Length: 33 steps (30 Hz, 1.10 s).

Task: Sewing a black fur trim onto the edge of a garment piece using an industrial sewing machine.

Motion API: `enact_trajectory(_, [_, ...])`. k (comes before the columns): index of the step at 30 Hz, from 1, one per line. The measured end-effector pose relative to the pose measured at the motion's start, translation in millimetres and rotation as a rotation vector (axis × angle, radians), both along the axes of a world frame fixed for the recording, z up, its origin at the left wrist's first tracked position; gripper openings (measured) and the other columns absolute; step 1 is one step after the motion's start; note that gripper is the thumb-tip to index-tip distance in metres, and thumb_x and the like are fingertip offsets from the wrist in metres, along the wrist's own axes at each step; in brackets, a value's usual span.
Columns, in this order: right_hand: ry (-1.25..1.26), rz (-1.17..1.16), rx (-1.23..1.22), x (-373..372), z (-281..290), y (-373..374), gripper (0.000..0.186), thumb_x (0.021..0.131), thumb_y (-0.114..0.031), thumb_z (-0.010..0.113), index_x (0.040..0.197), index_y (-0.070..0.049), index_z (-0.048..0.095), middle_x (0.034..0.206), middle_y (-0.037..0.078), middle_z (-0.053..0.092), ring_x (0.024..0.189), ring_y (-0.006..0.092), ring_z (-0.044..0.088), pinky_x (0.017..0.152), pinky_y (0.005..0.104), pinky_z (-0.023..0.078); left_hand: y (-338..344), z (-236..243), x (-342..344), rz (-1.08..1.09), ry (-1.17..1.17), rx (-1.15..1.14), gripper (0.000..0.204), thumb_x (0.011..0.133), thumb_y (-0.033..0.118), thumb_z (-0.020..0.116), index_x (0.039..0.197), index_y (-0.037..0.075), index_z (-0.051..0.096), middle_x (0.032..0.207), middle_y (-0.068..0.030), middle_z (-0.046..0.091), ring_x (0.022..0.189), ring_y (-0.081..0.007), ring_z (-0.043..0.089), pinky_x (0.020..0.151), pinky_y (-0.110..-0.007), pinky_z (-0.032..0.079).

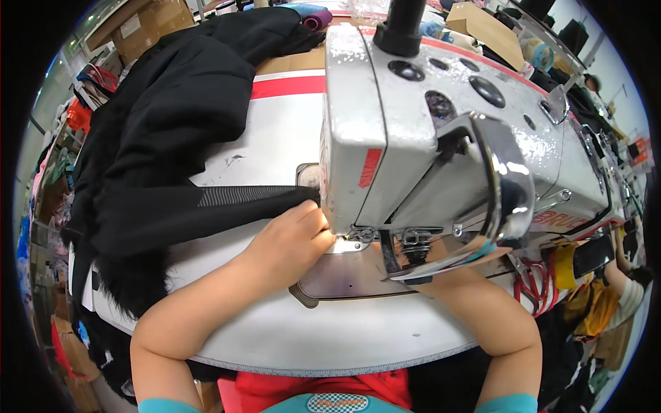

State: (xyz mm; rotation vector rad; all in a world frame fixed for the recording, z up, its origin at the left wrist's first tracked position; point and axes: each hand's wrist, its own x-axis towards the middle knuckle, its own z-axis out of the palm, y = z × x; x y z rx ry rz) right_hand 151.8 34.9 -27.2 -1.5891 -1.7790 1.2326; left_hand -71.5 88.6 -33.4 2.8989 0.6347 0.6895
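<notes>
black garment (186,103) lies at ten o'clock, its part-striped strip (251,197) running toward three o'clock to the sewing machine (354,89).
from my remote post i judge the step in hand to be guiding the strip's end for sewing; the next move calls for laying it flat, fingertips clear of the stitching point. left hand (292,241) reaches in from seven o'clock, elbow bent, back of the hand up, fingers bent and bunched together at the strip's near edge; whether they pinch it, i cannot tell. right forearm (482,303) angles in from five o'clock, elbow bent; its hand is hidden behind machine parts, so i cannot tell its state.
</notes>
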Motion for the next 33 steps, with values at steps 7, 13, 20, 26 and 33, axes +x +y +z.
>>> enact_trajectory(7, [-0.311, 0.189, 0.381, 1.3, 2.0, 11.9, 0.018, 0.077, -0.016, 0.065, 0.09, -0.005, 0.06, 0.078, 0.006, 0.063, 0.068, 0.0124, 0.059, 0.06, 0.0275, 0.047, 0.3, 4.2, -2.6, 0.045, 0.061, -0.023, 0.011, 0.066, 0.004, 0.055, 0.076, 0.001, 0.054, 0.081, -0.007, 0.046, 0.082, -0.022, 0.047, 0.068, -0.031, 0.046])
enact_trajectory(13, [-0.561, 0.21, 0.38, 9.7, -6.5, 24.7, 0.016, 0.08, -0.016, 0.061, 0.093, -0.005, 0.06, 0.081, 0.008, 0.063, 0.075, 0.0143, 0.06, 0.065, 0.0292, 0.047, 6.7, 6.6, 0.7, 0.097, -0.01, -0.162, 0.014, 0.07, 0.001, 0.053, 0.083, 0.004, 0.054, 0.083, -0.0074, 0.047, 0.082, -0.0233, 0.048, 0.069, -0.032, 0.046])
enact_trajectory(20, [-0.122, 0.203, 0.175, -0.5, -4.1, -1.6, 0.015, 0.084, -0.015, 0.057, 0.096, -0.006, 0.06, 0.086, 0.01, 0.063, 0.082, 0.0165, 0.061, 0.071, 0.0311, 0.048, -8.5, 15.9, -9.1, -0.094, -0.026, -0.221, 0.023, 0.07, 0.003, 0.055, 0.093, 0.004, 0.057, 0.087, -0.0089, 0.05, 0.082, -0.0258, 0.049, 0.07, -0.034, 0.045])
enact_trajectory(26, [-0.367, 0.403, 0.546, -0.8, 8.9, -5.7, 0.024, 0.088, -0.02, 0.05, 0.105, -0.006, 0.06, 0.099, 0.01, 0.063, 0.092, 0.0195, 0.06, 0.08, 0.029, 0.047, -19.8, 8.6, 2.8, -0.096, 0.048, -0.062, 0.027, 0.066, 0.008, 0.056, 0.092, -0.001, 0.055, 0.086, -0.0093, 0.046, 0.081, -0.0245, 0.047, 0.072, -0.033, 0.044])
enact_trajectory(33, [-0.83, 0.491, 0.623, 16.9, 9.4, 19.0, 0.028, 0.09, -0.022, 0.046, 0.112, -0.008, 0.056, 0.11, 0.009, 0.058, 0.102, 0.0191, 0.055, 0.085, 0.0314, 0.046, -1.1, 15.1, -7.9, 0.023, 0.067, 0.03, 0.029, 0.069, 0.007, 0.053, 0.097, 0.0, 0.055, 0.083, -0.0065, 0.044, 0.08, -0.0214, 0.046, 0.068, -0.03, 0.043])
